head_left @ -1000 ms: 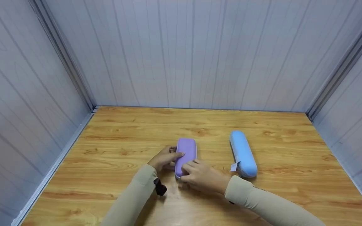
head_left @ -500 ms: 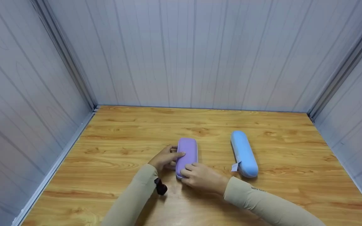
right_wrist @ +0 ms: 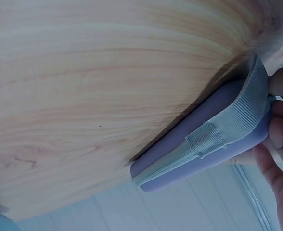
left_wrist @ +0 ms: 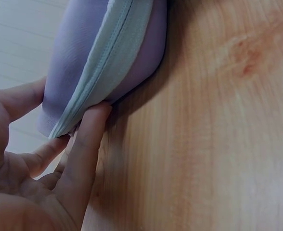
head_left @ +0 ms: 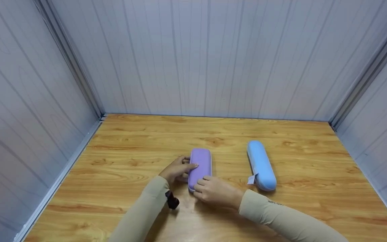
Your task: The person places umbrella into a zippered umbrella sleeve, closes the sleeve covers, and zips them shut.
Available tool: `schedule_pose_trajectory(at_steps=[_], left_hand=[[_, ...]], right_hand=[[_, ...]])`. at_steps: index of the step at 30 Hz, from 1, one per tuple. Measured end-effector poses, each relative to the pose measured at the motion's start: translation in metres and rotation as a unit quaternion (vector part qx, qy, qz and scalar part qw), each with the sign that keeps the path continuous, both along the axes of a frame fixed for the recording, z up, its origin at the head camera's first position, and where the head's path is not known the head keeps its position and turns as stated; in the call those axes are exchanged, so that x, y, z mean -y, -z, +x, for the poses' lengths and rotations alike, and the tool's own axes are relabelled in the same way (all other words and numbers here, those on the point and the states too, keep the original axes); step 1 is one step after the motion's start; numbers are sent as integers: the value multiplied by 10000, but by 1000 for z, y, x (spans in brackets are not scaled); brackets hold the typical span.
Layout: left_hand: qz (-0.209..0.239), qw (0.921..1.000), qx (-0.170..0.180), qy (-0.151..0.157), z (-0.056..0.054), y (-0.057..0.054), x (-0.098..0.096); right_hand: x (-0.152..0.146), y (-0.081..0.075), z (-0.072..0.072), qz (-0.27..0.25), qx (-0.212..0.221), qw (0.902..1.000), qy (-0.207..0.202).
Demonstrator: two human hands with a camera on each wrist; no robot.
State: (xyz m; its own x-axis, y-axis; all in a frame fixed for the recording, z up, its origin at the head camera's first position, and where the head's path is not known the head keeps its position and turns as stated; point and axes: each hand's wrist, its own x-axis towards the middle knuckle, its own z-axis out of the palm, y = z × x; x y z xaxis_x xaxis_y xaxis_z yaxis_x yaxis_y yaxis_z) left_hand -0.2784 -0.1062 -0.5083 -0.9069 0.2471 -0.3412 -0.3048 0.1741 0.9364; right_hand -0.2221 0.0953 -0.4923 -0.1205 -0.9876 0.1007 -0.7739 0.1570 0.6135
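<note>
A purple zip case [head_left: 200, 166] with a pale zipper lies closed on the table, long side pointing away from me. My left hand [head_left: 178, 169] grips its left side, thumb on the lid and fingers along the zipper band [left_wrist: 112, 62]. At the near right corner, my right hand [head_left: 217, 191] pinches the case's edge with curled fingers. In the right wrist view these fingertips [right_wrist: 278, 132] sit by the zipper end, beside a grey fabric strap [right_wrist: 228, 120]. Whether they hold a zipper pull is hidden.
To the right lies a light blue zip case [head_left: 261, 164] with a small white tag [head_left: 251, 179]. The wood-patterned table [head_left: 129, 144] is bounded by pale panel walls [head_left: 193, 60] at the back and both sides.
My right hand has slid slightly toward me and to the right along the near end of the purple case. The left hand keeps its grip; the blue case has not moved.
</note>
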Motion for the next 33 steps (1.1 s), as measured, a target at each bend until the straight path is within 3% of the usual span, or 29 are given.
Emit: schedule_pose_trajectory(at_steps=[10,19,33], left_hand=[[53,10000,13,12,0,1,0],[87,9999,55,36,0,0,1],[86,9999,87,26,-1,-1,0]], right_hand=[[-8,-3,-2,-112,336,9991,-241],[-27,5,-8,-740,560,9948,-421],[-30,10,-6,-929,626,9932,-313]])
